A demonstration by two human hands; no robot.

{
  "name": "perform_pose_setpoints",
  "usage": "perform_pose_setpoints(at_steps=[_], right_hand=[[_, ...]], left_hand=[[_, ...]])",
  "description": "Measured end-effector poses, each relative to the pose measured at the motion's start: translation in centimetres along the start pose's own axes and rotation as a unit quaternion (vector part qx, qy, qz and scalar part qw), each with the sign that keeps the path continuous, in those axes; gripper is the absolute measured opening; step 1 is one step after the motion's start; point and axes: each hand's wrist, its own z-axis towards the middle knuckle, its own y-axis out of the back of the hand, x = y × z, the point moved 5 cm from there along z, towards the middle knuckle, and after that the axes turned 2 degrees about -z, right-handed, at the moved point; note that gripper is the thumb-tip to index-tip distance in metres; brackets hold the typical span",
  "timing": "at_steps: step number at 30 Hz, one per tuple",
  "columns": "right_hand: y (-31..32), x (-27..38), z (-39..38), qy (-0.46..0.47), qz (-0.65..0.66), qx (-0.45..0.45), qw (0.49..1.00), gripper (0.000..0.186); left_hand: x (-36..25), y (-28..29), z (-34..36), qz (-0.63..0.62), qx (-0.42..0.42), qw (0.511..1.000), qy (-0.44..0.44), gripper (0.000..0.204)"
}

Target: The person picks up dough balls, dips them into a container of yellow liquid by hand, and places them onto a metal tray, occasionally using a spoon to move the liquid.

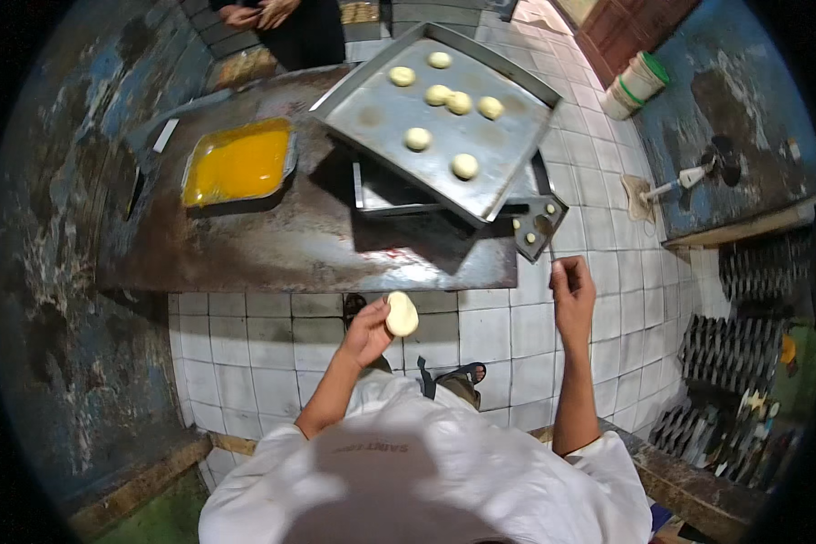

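Observation:
My left hand (368, 334) is closed on a pale, round, flattened dough piece (402, 315), held up in front of the table's near edge. To the right, past the table corner, my right hand (573, 288) has its fingers curled together; whether anything is in them is hidden. A large metal baking tray (381, 131) rests tilted on other trays, with several pale dough balls (464, 167) spread over it, two of them touching. Under it shows a second tray (379, 193). The corner of another tray (544, 231) with small dough balls juts out nearest my right hand.
A foil-like pan of orange-yellow filling (245, 163) stands on the dark worn table (317, 245). Beyond the table is another person (286, 27), hands together. White buckets with green lids (637, 86) stand far right. Stacked metal racks or moulds (730, 349) line the right side.

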Motion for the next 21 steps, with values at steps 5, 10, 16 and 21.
perform_pose_setpoints(at_steps=[5, 10, 16, 21], right_hand=[[-5.5, 1.8, -2.6, -0.026, -0.19, 0.155, 0.969, 0.017], [-20.8, 3.6, -1.8, 0.098, -0.35, 0.302, 0.881, 0.022], [-34.1, 2.3, 3.9, 0.198, -0.434, 0.32, 0.819, 0.016], [-43.0, -5.5, 7.3, 0.238, -0.469, 0.373, 0.764, 0.016]], left_hand=[[3.4, 2.8, 1.7, -0.212, -0.002, 0.977, -0.027, 0.029], [-2.4, 12.0, -1.8, -0.157, -0.163, 0.964, -0.141, 0.032], [-5.2, 16.4, -6.7, -0.249, -0.226, 0.914, -0.226, 0.04], [-5.2, 17.8, -9.0, -0.328, -0.273, 0.863, -0.273, 0.043]])
